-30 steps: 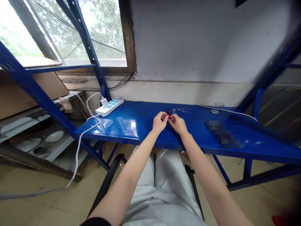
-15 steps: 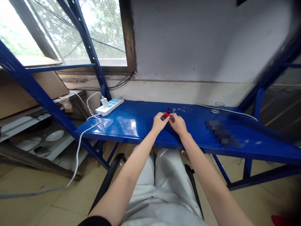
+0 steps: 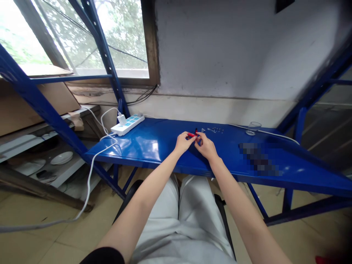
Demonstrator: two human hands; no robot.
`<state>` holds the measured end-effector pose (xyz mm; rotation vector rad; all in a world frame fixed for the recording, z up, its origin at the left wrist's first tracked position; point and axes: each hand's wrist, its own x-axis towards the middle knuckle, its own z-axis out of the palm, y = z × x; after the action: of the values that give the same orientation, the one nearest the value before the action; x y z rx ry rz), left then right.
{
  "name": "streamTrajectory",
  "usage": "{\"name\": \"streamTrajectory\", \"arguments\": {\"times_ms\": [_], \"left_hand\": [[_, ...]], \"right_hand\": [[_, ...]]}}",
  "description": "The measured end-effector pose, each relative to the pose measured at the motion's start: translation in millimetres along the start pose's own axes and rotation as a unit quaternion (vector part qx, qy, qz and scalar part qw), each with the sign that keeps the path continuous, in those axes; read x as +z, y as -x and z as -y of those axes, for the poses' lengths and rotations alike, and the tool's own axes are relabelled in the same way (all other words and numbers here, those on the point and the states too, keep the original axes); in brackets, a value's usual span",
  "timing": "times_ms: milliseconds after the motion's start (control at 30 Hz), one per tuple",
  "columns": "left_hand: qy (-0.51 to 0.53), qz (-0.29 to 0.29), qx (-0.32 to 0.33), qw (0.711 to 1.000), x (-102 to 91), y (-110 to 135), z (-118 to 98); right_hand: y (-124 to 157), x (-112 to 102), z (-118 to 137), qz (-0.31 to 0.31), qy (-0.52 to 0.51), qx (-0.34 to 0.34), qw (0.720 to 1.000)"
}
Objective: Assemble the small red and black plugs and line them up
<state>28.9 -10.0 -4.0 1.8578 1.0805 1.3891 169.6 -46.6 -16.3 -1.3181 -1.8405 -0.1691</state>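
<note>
Both hands meet over the middle of the blue metal shelf point(image 3: 154, 145). My left hand point(image 3: 182, 142) pinches a small red part point(image 3: 191, 135) between thumb and fingers. My right hand point(image 3: 205, 145) is closed on the same red part from the right; its fingertips touch those of the left. A small black and red piece point(image 3: 196, 130) stands on the shelf just behind the hands. Beside it lie a small clear piece point(image 3: 202, 129) and several tiny dark screws point(image 3: 217, 129).
A white power strip point(image 3: 127, 124) with a plugged charger and a white cable point(image 3: 90, 172) sits at the shelf's left end. A small glass point(image 3: 253, 128) stands at the back right, with a thin cable running past it. Blue uprights point(image 3: 101, 55) flank the shelf. Dishes point(image 3: 61, 157) lie on a low left shelf.
The red part has turned from between the palms to lie level at the fingertips. Both hands stay together over the same spot; the view shifted slightly.
</note>
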Motion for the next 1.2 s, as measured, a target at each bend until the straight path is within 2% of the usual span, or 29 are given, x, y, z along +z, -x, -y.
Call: {"name": "streamTrajectory", "arguments": {"times_ms": [67, 133, 200, 267, 367, 467, 633, 800, 1000, 1200], "left_hand": [[-0.073, 0.001, -0.012, 0.997, -18.3, -12.9, 1.0], [-0.169, 0.029, -0.04, 0.984, -42.9, -28.5, 4.9], [-0.26, 0.074, -0.099, 0.958, -68.8, -42.8, 11.1], [-0.337, 0.091, -0.149, 0.925, -90.6, -53.1, 18.5], [-0.398, 0.105, -0.166, 0.896, -110.0, -59.3, 28.7], [-0.404, 0.115, -0.179, 0.89, -116.1, -59.0, 36.8], [-0.362, 0.103, -0.193, 0.906, -117.8, -58.3, 45.4], [-0.294, 0.091, -0.247, 0.919, -117.9, -58.8, 48.4], [-0.237, 0.071, -0.233, 0.94, -119.2, -56.3, 54.4], [-0.242, 0.084, -0.249, 0.934, -121.1, -58.8, 56.2]], "right_hand": [[-0.2, 0.5, -0.9, -0.005, -0.006, 0.004, 1.0], [-0.7, 0.7, -1.6, -0.006, -0.007, 0.012, 1.0], [-1.2, 0.7, -1.8, -0.003, -0.005, 0.021, 1.0], [-1.6, 0.8, -1.6, 0.005, -0.004, 0.027, 1.0], [-1.8, 1.0, -1.2, 0.012, -0.005, 0.032, 0.999], [-1.8, 0.4, -0.8, 0.016, -0.006, 0.033, 0.999], [-1.7, -1.4, -0.8, 0.032, -0.006, 0.031, 0.999], [-1.5, -1.2, -1.4, 0.033, -0.009, 0.035, 0.999], [-1.6, -1.6, -1.2, 0.039, -0.012, 0.037, 0.998], [-1.5, -2.5, -1.3, 0.045, -0.013, 0.039, 0.998]]}}
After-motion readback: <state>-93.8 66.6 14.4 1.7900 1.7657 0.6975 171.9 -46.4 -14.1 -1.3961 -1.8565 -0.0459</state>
